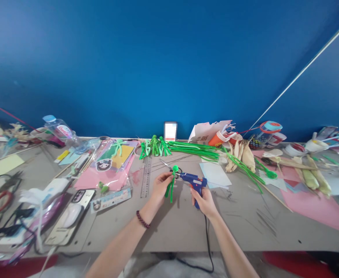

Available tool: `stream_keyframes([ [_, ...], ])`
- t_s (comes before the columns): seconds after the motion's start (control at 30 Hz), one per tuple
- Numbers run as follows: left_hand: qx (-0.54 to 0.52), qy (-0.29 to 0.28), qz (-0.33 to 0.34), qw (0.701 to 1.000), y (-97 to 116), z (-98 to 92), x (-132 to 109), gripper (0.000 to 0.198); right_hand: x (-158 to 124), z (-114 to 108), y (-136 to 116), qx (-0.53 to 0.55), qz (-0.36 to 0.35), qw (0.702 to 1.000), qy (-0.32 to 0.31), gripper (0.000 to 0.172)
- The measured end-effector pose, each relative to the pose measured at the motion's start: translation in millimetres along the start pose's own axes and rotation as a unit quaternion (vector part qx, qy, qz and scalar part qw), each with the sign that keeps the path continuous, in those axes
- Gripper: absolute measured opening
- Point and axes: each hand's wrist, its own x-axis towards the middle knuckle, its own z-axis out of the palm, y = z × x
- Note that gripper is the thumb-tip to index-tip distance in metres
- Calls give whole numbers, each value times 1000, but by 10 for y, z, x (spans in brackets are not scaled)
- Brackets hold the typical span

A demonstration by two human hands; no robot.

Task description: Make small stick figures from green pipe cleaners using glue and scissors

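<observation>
My left hand (162,186) pinches a small green pipe-cleaner figure (175,169) with a round coiled top and strands hanging below. In my right hand (205,200) is a blue hot glue gun (194,180), its nozzle pointing left at the figure. Whether the nozzle touches the figure, I cannot tell. A black cord runs down from the gun's handle over the table edge. Just behind the figure lie scissors (166,163), partly hidden. Several finished-looking green pipe-cleaner figures (154,146) stand at the back, beside a bundle of green pipe cleaners (194,149).
A metal ruler (146,177) lies left of my hands. Further left are a phone (70,218), a plastic bag with coloured paper (114,162) and a tipped bottle (59,129). White paper (215,174), corn husks (311,175) and pink sheets (317,206) lie to the right.
</observation>
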Motion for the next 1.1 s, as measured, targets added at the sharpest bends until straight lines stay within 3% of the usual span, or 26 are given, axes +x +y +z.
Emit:
stream_keyframes([
  [0.53, -10, -4, -15, 1000, 8, -8, -6, 30, 1, 6, 23, 29, 8, 999, 12, 38],
  [0.93, -18, 6, -16, 1000, -3, -2, 3, 29, -2, -6, -7, -34, 2, 999, 21, 47],
  [1.1, -36, 13, -33, 999, 6, -7, 10, 29, 4, -17, -5, -21, 2, 999, 37, 40],
])
